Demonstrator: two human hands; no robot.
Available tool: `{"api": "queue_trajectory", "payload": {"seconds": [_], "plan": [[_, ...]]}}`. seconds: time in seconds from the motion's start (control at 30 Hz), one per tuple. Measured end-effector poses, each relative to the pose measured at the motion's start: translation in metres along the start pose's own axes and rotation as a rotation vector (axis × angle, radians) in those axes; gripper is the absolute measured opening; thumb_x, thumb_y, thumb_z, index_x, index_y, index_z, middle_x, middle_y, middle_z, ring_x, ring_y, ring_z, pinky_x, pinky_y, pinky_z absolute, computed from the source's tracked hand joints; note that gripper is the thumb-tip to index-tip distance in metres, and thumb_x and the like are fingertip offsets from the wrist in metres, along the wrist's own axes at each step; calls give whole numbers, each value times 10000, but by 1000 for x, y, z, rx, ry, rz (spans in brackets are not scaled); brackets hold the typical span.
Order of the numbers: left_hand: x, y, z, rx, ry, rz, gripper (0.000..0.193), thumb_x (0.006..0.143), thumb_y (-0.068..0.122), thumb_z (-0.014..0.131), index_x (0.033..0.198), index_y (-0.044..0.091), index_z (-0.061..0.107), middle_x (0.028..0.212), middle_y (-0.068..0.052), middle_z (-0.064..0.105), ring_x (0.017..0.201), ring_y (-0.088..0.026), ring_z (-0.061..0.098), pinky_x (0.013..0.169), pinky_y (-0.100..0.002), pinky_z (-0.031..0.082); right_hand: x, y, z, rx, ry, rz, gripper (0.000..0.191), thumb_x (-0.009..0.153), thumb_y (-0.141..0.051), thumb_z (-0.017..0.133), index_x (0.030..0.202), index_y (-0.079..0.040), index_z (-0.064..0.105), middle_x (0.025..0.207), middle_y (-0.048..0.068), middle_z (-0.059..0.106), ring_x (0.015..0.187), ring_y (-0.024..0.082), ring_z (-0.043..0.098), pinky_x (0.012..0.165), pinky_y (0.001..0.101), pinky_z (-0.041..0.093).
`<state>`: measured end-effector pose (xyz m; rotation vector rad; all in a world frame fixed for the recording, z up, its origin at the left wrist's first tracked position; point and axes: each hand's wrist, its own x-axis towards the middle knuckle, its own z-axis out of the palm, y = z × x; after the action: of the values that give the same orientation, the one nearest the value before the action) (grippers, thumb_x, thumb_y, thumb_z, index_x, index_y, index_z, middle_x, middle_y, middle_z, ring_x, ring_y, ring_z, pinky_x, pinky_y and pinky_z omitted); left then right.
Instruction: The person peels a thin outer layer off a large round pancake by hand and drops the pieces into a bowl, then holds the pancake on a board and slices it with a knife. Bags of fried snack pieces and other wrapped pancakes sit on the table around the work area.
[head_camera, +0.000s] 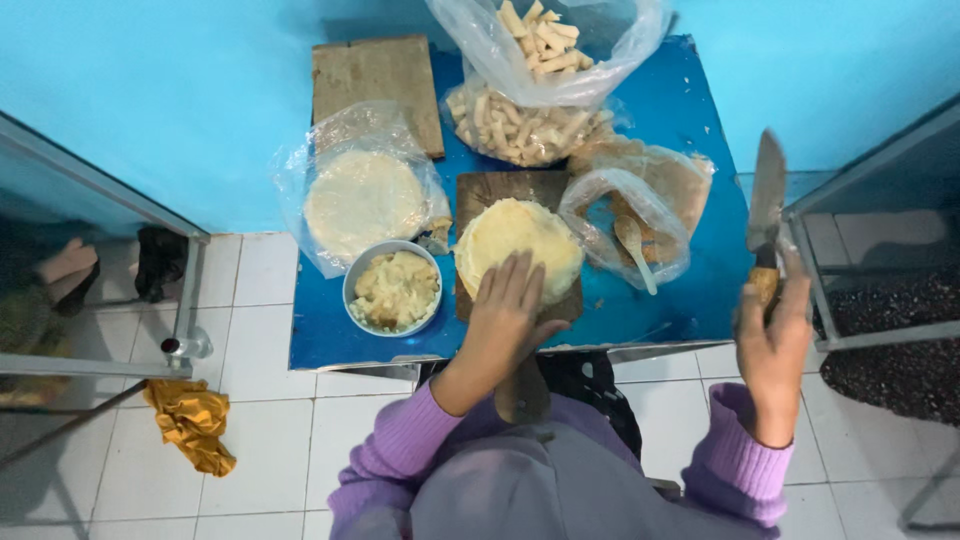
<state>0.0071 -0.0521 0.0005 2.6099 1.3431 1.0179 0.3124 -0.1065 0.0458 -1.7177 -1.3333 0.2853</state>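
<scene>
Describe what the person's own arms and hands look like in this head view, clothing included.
Both arms are covered by lilac knitted sleeves with ribbed cuffs ending at the wrists. The left hand and right hand are bare: no gloves, and no rings, watch or bracelets that I can make out. The cuffs look thick and slightly bunched.

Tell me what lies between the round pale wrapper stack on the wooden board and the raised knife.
In the head view, a clear plastic bag holding a spoon lies between the wrapper stack and the knife.
</scene>
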Motion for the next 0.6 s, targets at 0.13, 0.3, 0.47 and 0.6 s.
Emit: {"api": "queue_trajectory", "payload": {"seconds": [0.13,0.3,0.47,0.6], "plan": [[-8,-5,-7,-120,50,-142,849,856,495,760,1420,-75,481,1522,-302,444,1444,-455,404,1172,-567,322,15,-31,12,116,-275,-395,606,940,-11,645,1502,-4,419,1204,241,644,766,290,723,621,341,604],[-17,-13,-13,-121,66,-157,798,909,426,748,1450,-86,463,1541,-280,458,1460,-432,420,1191,-556,332,41,-60,53,32,-627,-729,483,875,-103,697,1345,-96,584,1114,206,697,864,333,748,658,384,581],[-22,-11,-16,-136,80,-192,782,905,387,755,1462,-74,457,1548,-302,425,1469,-460,394,1186,-549,329,53,-68,76,-291,-792,-696,475,929,-233,667,1400,-254,614,876,187,684,699,365,709,591,459,543],[-21,-10,-15,-144,89,-204,800,881,374,773,1479,-51,453,1562,-329,380,1469,-489,368,1183,-547,326,55,-61,78,-281,-740,-818,486,924,-249,648,1406,-259,587,900,197,678,648,352,699,524,448,534]]}}
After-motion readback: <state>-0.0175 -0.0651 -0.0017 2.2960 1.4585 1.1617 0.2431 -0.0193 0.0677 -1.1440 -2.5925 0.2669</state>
